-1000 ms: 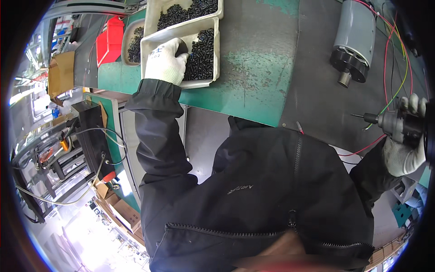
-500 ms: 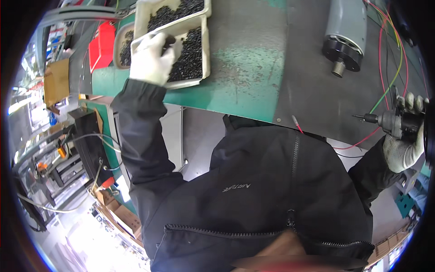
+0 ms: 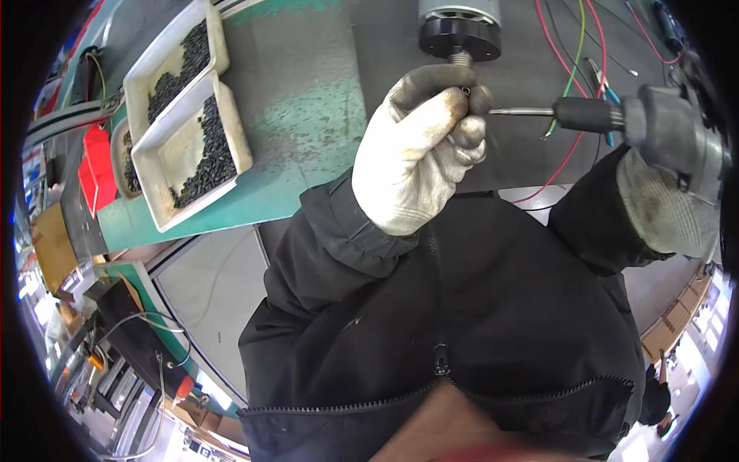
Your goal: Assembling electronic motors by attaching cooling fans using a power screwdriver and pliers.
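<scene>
My left hand (image 3: 419, 154), in a white glove with darkened fingertips, is closed in a pinch in front of my chest. Between thumb and forefinger shows the end of a small black screw (image 3: 466, 92); the rest of it is covered by the fingers. Gripped in my gloved right hand (image 3: 666, 204) is a dark power screwdriver (image 3: 670, 131), partly cut off by the picture's edge. Its bit (image 3: 523, 112) points left, its tip just short of the pinched fingers. Beyond the left hand lies a grey cylindrical motor (image 3: 460, 38) with a black end and a threaded shaft.
Two cream trays, a front one (image 3: 165, 158) and a back one (image 3: 146, 85), hold many small black screws at the left. Beside them are a smaller tray (image 3: 118, 162) and a red bin (image 3: 96, 169). Coloured wires (image 3: 576, 73) and pliers (image 3: 603, 83) lie on the bench at right.
My left hand has come right from the front tray to before the motor, with a screw now in its pinch. The screwdriver has moved inward, towards it. The view has shifted right.
</scene>
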### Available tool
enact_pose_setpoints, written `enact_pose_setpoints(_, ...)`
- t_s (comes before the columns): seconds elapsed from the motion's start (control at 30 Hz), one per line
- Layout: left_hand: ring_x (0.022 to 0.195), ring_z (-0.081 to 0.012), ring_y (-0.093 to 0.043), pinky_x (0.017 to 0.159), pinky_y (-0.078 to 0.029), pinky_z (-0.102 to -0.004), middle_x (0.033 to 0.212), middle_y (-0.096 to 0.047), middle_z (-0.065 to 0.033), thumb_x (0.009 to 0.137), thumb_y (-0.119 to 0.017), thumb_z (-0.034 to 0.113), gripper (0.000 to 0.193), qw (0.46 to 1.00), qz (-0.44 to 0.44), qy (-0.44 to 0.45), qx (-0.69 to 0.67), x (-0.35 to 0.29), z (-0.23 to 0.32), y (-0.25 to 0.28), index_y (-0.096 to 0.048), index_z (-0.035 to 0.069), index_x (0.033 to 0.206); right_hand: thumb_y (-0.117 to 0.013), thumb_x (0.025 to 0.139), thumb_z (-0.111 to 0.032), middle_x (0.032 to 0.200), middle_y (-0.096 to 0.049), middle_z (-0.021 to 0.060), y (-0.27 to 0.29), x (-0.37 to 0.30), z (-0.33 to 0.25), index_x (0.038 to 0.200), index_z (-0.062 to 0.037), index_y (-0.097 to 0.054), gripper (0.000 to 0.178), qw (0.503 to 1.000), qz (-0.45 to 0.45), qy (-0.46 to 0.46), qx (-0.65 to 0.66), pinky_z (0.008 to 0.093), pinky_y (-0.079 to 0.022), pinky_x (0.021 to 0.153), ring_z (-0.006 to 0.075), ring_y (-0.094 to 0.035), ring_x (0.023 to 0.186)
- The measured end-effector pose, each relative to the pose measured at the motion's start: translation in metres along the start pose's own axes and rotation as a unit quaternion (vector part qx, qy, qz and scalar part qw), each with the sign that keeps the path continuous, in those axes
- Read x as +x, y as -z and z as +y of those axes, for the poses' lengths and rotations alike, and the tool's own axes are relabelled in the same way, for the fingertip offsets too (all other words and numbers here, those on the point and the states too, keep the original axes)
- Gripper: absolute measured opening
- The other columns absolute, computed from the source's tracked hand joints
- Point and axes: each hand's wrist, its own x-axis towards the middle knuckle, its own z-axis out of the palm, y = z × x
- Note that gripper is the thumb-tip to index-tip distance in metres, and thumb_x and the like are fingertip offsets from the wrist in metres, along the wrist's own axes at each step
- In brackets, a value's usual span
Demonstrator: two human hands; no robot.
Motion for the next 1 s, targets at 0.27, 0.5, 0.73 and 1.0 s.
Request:
enact_pose_setpoints(0.27, 0.064, -0.0093, -0.046, 0.058, -0.040, -0.0240, 0.092, -0.063, -0.0104, 0.095, -0.059, 0.013, 0.024, 0.997, 0.058, 0.006, 0.059, 0.002, -0.007, -0.013, -0.059, 0.001, 0.115, -0.060, 0.080, -0.012, 0.083, -0.047, 0.0089, 0.010, -0.008, 0.002, 0.099, 0.0035, -0.056, 0.024, 0.999, -0.004, 0.018, -0.040, 0.0337, -0.040, 0.082, 0.0216, -0.045, 0.083)
enact_pose_setpoints(0.5, 0.066, -0.0118, -0.057, 0.062, -0.049, -0.0238, 0.088, -0.064, -0.0132, 0.096, -0.054, 0.009, 0.021, 0.959, 0.164, -0.001, 0.231, -0.004, -0.001, -0.027, -0.056, -0.007, 0.109, -0.059, 0.082, -0.013, 0.084, -0.049, 0.0103, 0.015, -0.011, 0.007, 0.099, 0.0048, -0.057, 0.025, 1.000, -0.004, -0.010, -0.029, 0.0340, -0.041, 0.082, 0.0226, -0.048, 0.084)
enact_pose_setpoints(0.73, 0.057, -0.0071, -0.046, 0.053, -0.039, -0.0217, 0.087, -0.062, -0.0119, 0.097, -0.057, 0.017, 0.028, 0.972, 0.159, 0.024, 0.169, 0.004, -0.008, -0.018, -0.054, -0.007, 0.112, -0.058, 0.083, -0.015, 0.085, -0.052, 0.0117, 0.025, -0.010, 0.008, 0.099, 0.0061, -0.058, 0.026, 0.999, 0.018, -0.047, -0.006, 0.0343, -0.043, 0.083, 0.0236, -0.050, 0.084)
enact_pose_setpoints(1.0, 0.068, -0.0106, -0.049, 0.059, -0.041, -0.0256, 0.099, -0.061, -0.0104, 0.096, -0.051, 0.049, 0.046, 0.963, 0.179, 0.177, 0.099, 0.017, -0.008, -0.002, -0.053, 0.005, 0.109, -0.052, 0.088, -0.020, 0.096, -0.058, 0.0189, 0.053, -0.002, -0.003, 0.104, 0.0101, -0.058, 0.034, 0.967, 0.065, -0.208, 0.130, 0.0374, -0.047, 0.085, 0.0292, -0.057, 0.089)
